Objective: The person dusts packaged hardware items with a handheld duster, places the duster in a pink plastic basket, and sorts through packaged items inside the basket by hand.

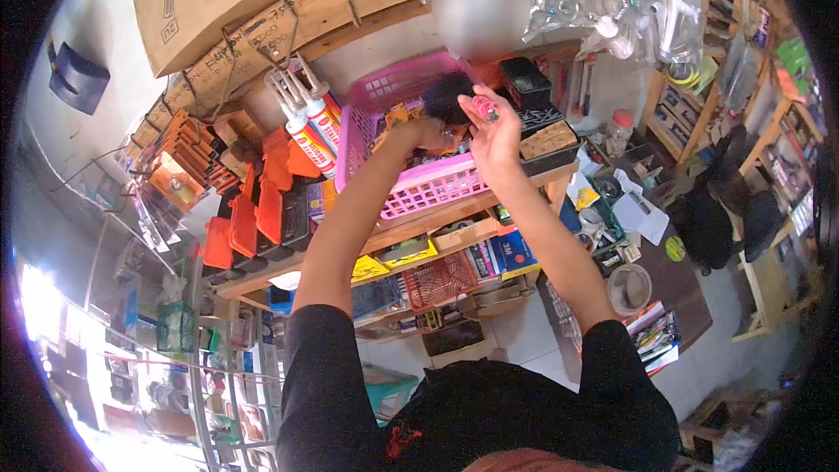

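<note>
A pink plastic basket sits on the wooden shelf in front of me, holding yellow packets, a black bundle and other small items. My left hand reaches down into it among these goods, its fingers partly hidden. Over the basket's right side, my right hand is raised palm up. Its fingers are closed on a small pink-red item with a greyish end; its exact kind is too small to make out.
Left of the basket stand white-and-red sealant tubes and orange bins. A black tray with a wooden block lies to the right. Plastic bags hang above. Lower shelves hold a red basket and boxes.
</note>
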Motion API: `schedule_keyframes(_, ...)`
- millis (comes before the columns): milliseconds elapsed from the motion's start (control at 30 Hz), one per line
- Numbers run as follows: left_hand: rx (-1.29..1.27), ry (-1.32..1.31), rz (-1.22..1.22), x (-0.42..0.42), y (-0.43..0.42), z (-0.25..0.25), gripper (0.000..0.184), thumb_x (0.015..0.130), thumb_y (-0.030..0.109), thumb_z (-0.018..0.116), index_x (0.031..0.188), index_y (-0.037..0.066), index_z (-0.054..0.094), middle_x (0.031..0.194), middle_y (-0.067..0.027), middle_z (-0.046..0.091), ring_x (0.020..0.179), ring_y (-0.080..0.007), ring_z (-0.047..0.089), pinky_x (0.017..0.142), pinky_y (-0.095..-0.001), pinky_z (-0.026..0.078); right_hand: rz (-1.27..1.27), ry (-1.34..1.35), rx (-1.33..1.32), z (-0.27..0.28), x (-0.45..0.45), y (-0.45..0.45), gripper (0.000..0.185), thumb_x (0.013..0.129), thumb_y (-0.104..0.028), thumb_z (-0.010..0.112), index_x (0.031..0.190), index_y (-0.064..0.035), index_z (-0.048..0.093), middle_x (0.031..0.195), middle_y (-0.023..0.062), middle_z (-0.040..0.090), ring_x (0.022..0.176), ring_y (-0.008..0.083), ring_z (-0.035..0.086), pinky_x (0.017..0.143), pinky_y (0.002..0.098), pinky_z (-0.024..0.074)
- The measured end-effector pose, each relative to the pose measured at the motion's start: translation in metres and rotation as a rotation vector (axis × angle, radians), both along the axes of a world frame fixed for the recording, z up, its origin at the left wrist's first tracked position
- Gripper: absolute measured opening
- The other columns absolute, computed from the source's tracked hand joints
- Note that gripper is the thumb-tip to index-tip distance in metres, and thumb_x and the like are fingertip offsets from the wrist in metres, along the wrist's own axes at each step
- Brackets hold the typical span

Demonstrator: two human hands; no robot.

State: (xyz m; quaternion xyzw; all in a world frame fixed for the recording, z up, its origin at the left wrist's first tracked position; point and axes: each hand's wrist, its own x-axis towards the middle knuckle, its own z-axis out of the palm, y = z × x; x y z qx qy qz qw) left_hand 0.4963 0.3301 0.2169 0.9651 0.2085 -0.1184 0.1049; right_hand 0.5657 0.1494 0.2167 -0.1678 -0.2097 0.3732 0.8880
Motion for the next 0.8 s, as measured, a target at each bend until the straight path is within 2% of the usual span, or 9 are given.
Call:
schedule_keyframes(100,0.138,0.142,-0.001,0.021,0.01,-0.019,0.08,0.081,0.07,0.047,0.121,0.002,0.062,0.12,-0.023,0.063,0.118,-0.0327,0.058,0.1,-0.0421,0.044,0.03,0.004,0.023,0.0,0.006,-0.002,0.024,0.087,-0.029,0.059,0.103,-0.0133,0.068,0.1,0.0057,0.072,0.103,0.0158,0.064,0.087,0.0277,0.0364)
schedule_keyframes(200,0.097,0.009,0.165,0.006,0.012,-0.022,0.08,0.077,0.068,0.056,0.119,0.0,0.063,0.118,-0.0247,0.063,0.113,-0.0331,0.06,0.096,-0.0419,0.047,0.065,0.034,-0.028,0.001,0.001,-0.005,0.025,0.088,-0.029,0.059,0.106,-0.0141,0.067,0.1,0.0046,0.071,0.104,0.0154,0.064,0.08,0.027,0.036)
schedule_keyframes(300,0.036,-0.104,0.124,-0.014,-0.02,0.021,0.078,0.071,0.061,0.069,0.115,-0.003,0.064,0.116,-0.0256,0.064,0.109,-0.0349,0.062,0.092,-0.0414,0.049,0.079,0.017,-0.044,0.002,0.001,-0.006,0.027,0.088,-0.03,0.059,0.109,-0.0156,0.066,0.101,0.0033,0.071,0.104,0.0147,0.063,0.078,0.0275,0.0354)
schedule_keyframes(433,0.124,-0.095,0.174,0.003,0.012,-0.007,0.074,0.064,0.054,0.081,0.107,-0.004,0.065,0.11,-0.0235,0.066,0.104,-0.0349,0.064,0.088,-0.0406,0.051,0.117,0.013,-0.079,0.002,0.003,-0.005,0.03,0.088,-0.034,0.058,0.111,-0.0157,0.066,0.102,0.0033,0.071,0.107,0.0151,0.062,0.079,0.0267,0.035)
schedule_keyframes(533,0.131,-0.262,0.002,0.0,0.035,-0.024,0.071,0.063,0.052,0.082,0.105,-0.003,0.066,0.108,-0.0216,0.067,0.104,-0.0348,0.064,0.088,-0.0405,0.051,0.131,0.016,-0.062,0.0,0.004,-0.004,0.033,0.089,-0.037,0.056,0.113,-0.0161,0.066,0.102,0.0033,0.071,0.109,0.0158,0.061,0.082,0.0273,0.0346)
schedule_keyframes(567,0.155,-0.185,0.084,0.0,0.039,-0.026,0.068,0.063,0.049,0.083,0.103,-0.003,0.066,0.107,-0.0202,0.067,0.103,-0.0339,0.064,0.087,-0.0397,0.051,0.105,-0.005,-0.076,-0.001,0.003,-0.005,0.035,0.09,-0.039,0.054,0.114,-0.0165,0.066,0.103,0.0032,0.071,0.111,0.0166,0.06,0.085,0.0292,0.0338)
schedule_keyframes(767,-0.057,-0.303,0.153,-0.019,0.021,-0.002,0.059,0.062,0.037,0.083,0.103,-0.002,0.066,0.103,-0.0202,0.069,0.099,-0.0311,0.066,0.085,-0.0383,0.053,0.084,0.002,-0.084,-0.002,0.005,-0.007,0.033,0.088,-0.038,0.058,0.112,-0.0162,0.066,0.104,0.0034,0.07,0.111,0.0188,0.061,0.087,0.0305,0.0329)
schedule_keyframes(800,-0.003,-0.278,0.165,-0.016,0.025,-0.004,0.058,0.062,0.034,0.083,0.104,-0.002,0.066,0.103,-0.0204,0.069,0.099,-0.0312,0.066,0.085,-0.0383,0.053,0.079,0.011,-0.104,0.0,0.004,-0.007,0.033,0.088,-0.037,0.058,0.111,-0.0161,0.066,0.104,0.0035,0.07,0.111,0.0191,0.061,0.087,0.0303,0.033)
